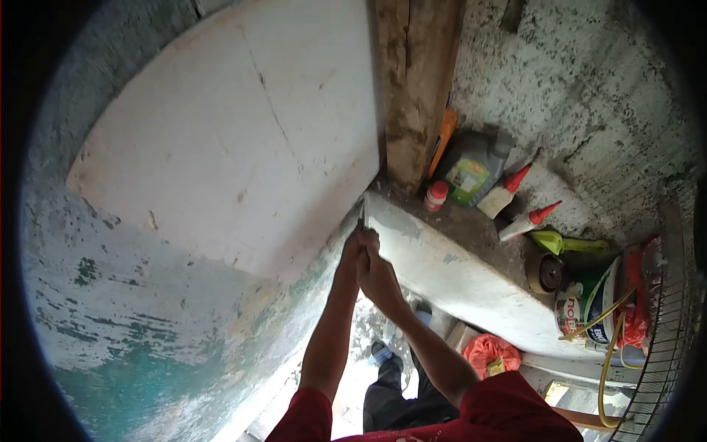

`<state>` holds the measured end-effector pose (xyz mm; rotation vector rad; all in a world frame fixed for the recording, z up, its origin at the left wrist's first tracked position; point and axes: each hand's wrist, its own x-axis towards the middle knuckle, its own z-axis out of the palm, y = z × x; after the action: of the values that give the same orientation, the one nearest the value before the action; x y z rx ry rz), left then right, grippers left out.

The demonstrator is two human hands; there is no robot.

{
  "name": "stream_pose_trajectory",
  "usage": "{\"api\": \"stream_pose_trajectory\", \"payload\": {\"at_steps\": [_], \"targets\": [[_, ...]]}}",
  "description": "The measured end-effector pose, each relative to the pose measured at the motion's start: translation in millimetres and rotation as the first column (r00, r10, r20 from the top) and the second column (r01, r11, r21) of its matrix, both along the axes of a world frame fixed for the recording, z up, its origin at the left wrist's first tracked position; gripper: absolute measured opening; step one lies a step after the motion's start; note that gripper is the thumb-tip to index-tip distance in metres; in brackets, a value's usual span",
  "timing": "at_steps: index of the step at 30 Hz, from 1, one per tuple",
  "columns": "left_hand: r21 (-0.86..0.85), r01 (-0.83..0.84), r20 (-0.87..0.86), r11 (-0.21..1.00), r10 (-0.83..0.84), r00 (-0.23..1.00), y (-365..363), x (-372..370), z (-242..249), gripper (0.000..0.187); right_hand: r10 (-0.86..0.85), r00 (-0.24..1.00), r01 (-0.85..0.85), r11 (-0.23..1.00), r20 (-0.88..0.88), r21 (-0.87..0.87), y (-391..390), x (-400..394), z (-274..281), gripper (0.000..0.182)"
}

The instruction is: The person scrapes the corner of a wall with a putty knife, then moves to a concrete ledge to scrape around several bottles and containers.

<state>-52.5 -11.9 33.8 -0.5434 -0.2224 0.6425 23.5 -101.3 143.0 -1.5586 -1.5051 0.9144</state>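
Note:
Both of my arms reach forward to the corner where the painted wall point(221, 147) meets the low ledge wall point(427, 254). A thin dark tool point(361, 222) sticks up out of my closed hands, its tip close to the corner. My left hand point(352, 247) is wrapped round the tool. My right hand point(372, 258) is closed against the left one, its fingers at the same tool. Most of the tool is hidden inside the hands, so its kind cannot be made out.
A wooden post point(416, 88) rises behind the corner. The ledge holds a red-capped jar point(436, 196), a grey jug point(471, 173), two red-tipped bottles point(498, 199), a tape roll point(547, 272) and a bucket point(582, 302). A wire rack point(674, 295) stands right; a red bag point(490, 355) lies below.

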Motion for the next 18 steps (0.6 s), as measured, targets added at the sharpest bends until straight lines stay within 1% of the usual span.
{"api": "stream_pose_trajectory", "payload": {"at_steps": [1, 2, 4, 5, 7, 8, 9, 11, 13, 14, 15, 17, 18], "targets": [[0.028, 0.022, -0.001, 0.999, -0.022, 1.000, 3, -1, -7, 0.027, 0.013, 1.000, -0.013, 1.000, 0.002, 0.021, -2, 2, -1, 0.025], [-0.009, -0.012, 0.011, 1.000, 0.012, 1.000, 6, 1, 0, 0.028, 0.037, 0.999, -0.037, 0.999, 0.033, 0.004, 5, 3, 0, 0.025], [-0.101, -0.086, 0.032, 0.991, 0.090, 0.995, 4, 5, 9, 0.030, 0.092, 0.991, -0.088, 0.995, 0.095, -0.049, 15, 6, 1, 0.025], [-0.202, -0.087, 0.033, 0.976, 0.095, 0.995, 2, 5, 8, 0.035, 0.066, 0.992, -0.065, 0.998, 0.110, -0.015, 10, 7, -2, 0.025], [-0.077, -0.070, -0.008, 0.995, 0.070, 0.998, -8, 8, 5, 0.038, 0.010, 0.992, -0.020, 0.997, 0.128, 0.073, 4, 5, -6, 0.025], [0.004, -0.060, -0.023, 0.998, 0.061, 0.998, -1, 12, 6, 0.039, 0.025, 0.992, -0.034, 0.997, 0.122, 0.072, 10, 8, -2, 0.024], [0.045, -0.104, -0.053, 0.994, 0.106, 0.993, 5, 14, 3, 0.040, 0.038, 0.993, -0.044, 0.997, 0.116, 0.058, 11, 12, 1, 0.023], [0.015, -0.100, -0.048, 0.995, 0.100, 0.994, 11, 17, 0, 0.040, 0.034, 0.992, -0.038, 0.999, 0.122, 0.029, 8, 14, 6, 0.022], [-0.021, -0.100, -0.040, 0.995, 0.099, 0.994, -7, 16, 0, 0.039, 0.009, 0.994, -0.014, 0.999, 0.108, 0.045, -4, 12, -3, 0.022], [-0.004, -0.104, -0.024, 0.995, 0.104, 0.994, -8, 16, 4, 0.039, -0.003, 0.995, -0.005, 0.997, 0.103, 0.079, 0, 12, -1, 0.022], [0.013, -0.108, -0.009, 0.994, 0.108, 0.994, -5, 16, 9, 0.038, 0.019, 0.995, -0.025, 0.998, 0.102, 0.053, 5, 13, 3, 0.022], [-0.045, -0.096, -0.042, 0.994, 0.095, 0.995, 1, 17, 17, 0.030, 0.061, 0.994, -0.059, 0.998, 0.090, -0.023, 7, 15, 8, 0.023], [-0.078, -0.097, -0.060, 0.992, 0.092, 0.994, 2, 16, 21, 0.027, 0.038, 0.996, -0.037, 0.999, 0.087, -0.010, 7, 14, 7, 0.024]]}}
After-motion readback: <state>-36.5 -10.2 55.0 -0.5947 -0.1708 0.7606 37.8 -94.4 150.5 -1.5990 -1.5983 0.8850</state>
